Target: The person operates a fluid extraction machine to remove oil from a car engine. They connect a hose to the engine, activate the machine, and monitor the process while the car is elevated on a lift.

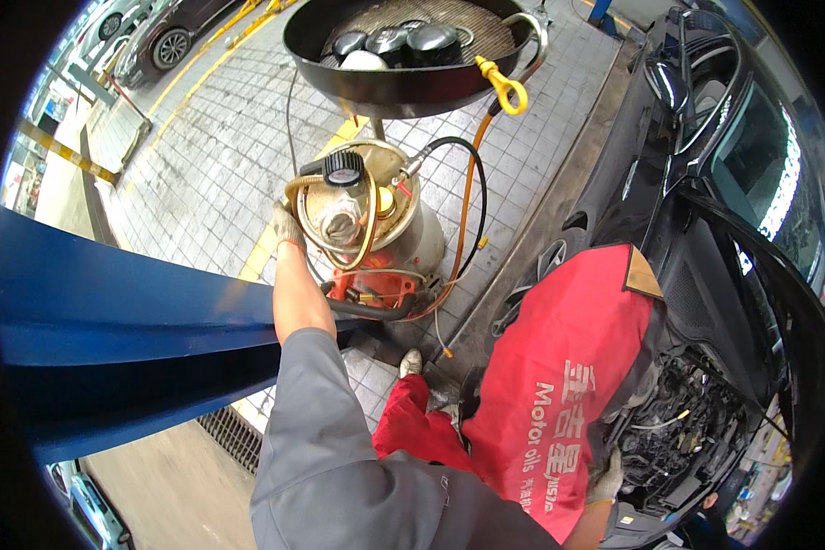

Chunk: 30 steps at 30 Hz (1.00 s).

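My left hand (288, 225), in a pale work glove, reaches forward and is closed at the left side of a wheeled waste-oil drainer (426, 234); its fingertips are partly hidden. The drainer has a round metal tank, a clear chamber with a black cap (343, 169), hoses and a red base (371, 287). My right hand (607, 478), gloved too, lies at the edge of a red fender cover (559, 367) beside the engine bay (674, 440). Its fingers look stretched out, with nothing visible in them.
Above the tank stands a black drain pan (394, 92) with oil filters (431, 44) in it. A yellow-ringed dipstick (504, 87) hangs on its rim. A blue lift post (137, 312) is close on the left. The black car (697, 266) with its raised hood fills the right.
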Available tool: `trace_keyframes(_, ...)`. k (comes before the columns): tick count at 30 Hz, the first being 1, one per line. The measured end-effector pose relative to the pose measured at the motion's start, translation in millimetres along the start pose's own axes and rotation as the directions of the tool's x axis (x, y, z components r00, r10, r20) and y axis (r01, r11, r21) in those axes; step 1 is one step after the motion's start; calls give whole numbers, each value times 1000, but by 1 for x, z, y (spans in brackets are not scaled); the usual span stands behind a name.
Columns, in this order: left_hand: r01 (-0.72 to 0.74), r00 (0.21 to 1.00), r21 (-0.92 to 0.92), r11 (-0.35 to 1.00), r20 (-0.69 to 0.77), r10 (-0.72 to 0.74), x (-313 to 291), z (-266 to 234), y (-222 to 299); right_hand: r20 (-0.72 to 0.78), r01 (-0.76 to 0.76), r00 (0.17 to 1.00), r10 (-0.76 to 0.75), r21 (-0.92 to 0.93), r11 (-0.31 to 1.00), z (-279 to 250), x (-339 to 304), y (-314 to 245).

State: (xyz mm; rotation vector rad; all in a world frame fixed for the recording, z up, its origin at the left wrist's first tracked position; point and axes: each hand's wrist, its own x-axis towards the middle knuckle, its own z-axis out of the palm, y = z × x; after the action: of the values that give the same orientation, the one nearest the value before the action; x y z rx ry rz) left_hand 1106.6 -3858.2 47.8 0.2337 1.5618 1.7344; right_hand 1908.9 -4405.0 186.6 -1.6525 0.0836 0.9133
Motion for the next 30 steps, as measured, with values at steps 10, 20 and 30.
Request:
trace_keyframes(10, 249, 911, 52, 967, -351, -216, -137, 33, 29, 329, 24, 943, 53, -226, 974, 207, -54, -30)
trace_keyframes(20, 116, 876, -57, 992, -465, -129, -153, 28, 15, 848, 404, 497, 187, -416, 815, 397, -95, 26)
trace_keyframes(30, -160, 912, 431, 888, -280, 300, -130, 19, -26, 855, 506, 391, 341, -509, 696, 490, -124, 65)
